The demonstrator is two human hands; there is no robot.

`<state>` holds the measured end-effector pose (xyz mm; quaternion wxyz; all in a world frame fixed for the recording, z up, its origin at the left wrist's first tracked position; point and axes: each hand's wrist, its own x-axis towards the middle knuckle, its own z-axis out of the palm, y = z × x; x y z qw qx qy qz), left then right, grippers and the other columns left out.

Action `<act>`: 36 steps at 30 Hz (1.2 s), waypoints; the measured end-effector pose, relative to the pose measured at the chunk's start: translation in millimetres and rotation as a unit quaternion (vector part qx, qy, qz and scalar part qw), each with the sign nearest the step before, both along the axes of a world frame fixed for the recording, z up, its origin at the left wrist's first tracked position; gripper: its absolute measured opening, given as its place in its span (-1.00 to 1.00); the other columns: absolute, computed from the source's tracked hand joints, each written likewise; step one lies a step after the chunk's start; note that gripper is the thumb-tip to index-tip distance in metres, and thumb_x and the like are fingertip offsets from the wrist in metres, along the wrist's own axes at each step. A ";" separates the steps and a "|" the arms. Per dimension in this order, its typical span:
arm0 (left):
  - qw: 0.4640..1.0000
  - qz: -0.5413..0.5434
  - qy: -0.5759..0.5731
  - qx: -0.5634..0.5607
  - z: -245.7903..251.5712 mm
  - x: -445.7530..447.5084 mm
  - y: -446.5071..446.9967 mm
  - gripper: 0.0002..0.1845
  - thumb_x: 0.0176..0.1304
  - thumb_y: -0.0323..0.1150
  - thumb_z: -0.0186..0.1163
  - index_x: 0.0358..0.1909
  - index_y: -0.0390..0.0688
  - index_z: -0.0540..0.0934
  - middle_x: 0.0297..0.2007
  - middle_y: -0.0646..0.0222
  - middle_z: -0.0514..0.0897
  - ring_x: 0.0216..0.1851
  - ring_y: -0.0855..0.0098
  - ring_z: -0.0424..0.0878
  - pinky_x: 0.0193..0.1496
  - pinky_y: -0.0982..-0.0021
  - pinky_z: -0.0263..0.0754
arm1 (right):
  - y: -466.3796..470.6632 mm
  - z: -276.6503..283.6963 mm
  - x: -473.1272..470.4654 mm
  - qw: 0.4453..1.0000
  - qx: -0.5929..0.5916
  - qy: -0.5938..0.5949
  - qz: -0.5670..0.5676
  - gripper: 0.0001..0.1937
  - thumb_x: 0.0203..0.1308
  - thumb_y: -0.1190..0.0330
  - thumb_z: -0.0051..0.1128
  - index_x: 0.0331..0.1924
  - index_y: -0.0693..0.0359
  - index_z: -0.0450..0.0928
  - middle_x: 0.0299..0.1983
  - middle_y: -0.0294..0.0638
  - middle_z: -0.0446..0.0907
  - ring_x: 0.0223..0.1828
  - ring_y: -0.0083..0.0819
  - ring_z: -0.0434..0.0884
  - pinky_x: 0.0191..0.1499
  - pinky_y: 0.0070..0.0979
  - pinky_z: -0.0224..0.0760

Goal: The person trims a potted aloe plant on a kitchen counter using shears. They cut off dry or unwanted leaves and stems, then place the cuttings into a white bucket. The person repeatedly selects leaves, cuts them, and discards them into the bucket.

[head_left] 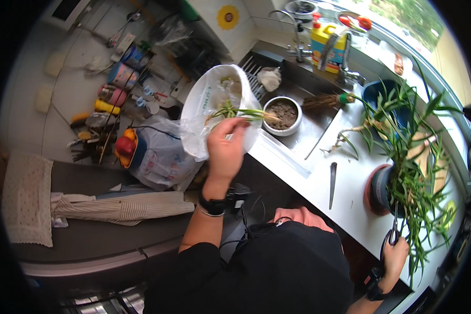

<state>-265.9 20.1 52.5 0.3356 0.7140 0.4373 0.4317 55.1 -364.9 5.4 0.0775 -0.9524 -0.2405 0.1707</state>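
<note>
My left hand (pixel 227 147) pinches a plant cutting (pixel 255 114) with green leaves and a pale end. The cutting crosses the rim of a white bin (pixel 215 84) lined with a clear plastic bag, and its pale end overlaps a white round pot (pixel 270 127) of soil. More green scraps lie inside the bin. At the lower right, my right hand (pixel 395 255) grips a pair of scissors (pixel 392 235). Their blades point up at a bushy plant (pixel 412 188) with long narrow leaves, growing from a grey-blue pot (pixel 381 186). Foliage partly hides the blade tips.
Behind the soil pot is a steel sink (pixel 318 129) with taps. A dark blade-like strip (pixel 332 184), a pale stem with roots (pixel 347 133) and a blue basin (pixel 380 90) are on the white counter (pixel 325 153). A yellow jug (pixel 329 47) stands by the window.
</note>
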 end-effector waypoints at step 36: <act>0.770 0.146 0.621 -0.014 -50.5 -77.8 107.6 -0.64 0.06 -0.10 0.39 -0.19 -0.12 0.73 -0.17 0.15 0.73 0.00 0.09 0.62 0.01 0.04 0.41 | 3.7 -0.9 -21.1 0.977 0.201 -0.016 -0.068 -0.76 0.03 0.57 0.18 -0.17 0.42 0.54 -0.47 -0.11 0.56 -0.51 -0.35 0.49 -0.36 -0.42 0.40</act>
